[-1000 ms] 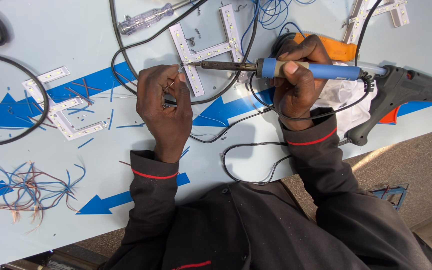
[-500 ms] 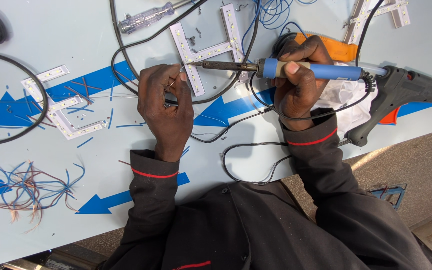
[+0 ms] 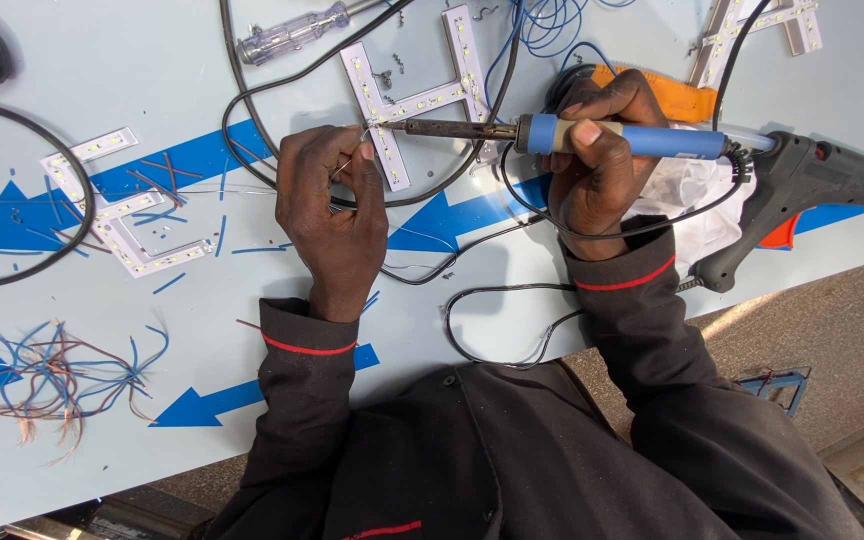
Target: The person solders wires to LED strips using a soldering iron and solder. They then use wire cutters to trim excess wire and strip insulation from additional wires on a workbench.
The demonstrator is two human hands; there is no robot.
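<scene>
two hands: right point(image 3: 597, 160) gripping one soldering iron point(image 3: 562, 135), left point(image 3: 337, 215) pinching one thin wire point(image 3: 344, 165) (at one led strip point(image 3: 382, 120))

blue-handled soldering iron point(image 3: 592, 135), white led strips point(image 3: 417, 100)

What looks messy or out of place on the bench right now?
Cut wire scraps lie scattered over the LED strips at left, and a tangled wire bundle sits near the table edge. A black cable loops off the edge. Nothing looks damaged.

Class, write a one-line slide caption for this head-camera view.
Right hand holds blue-handled soldering iron to white H-shaped LED strip piece; left hand pinches thin wire.
</scene>
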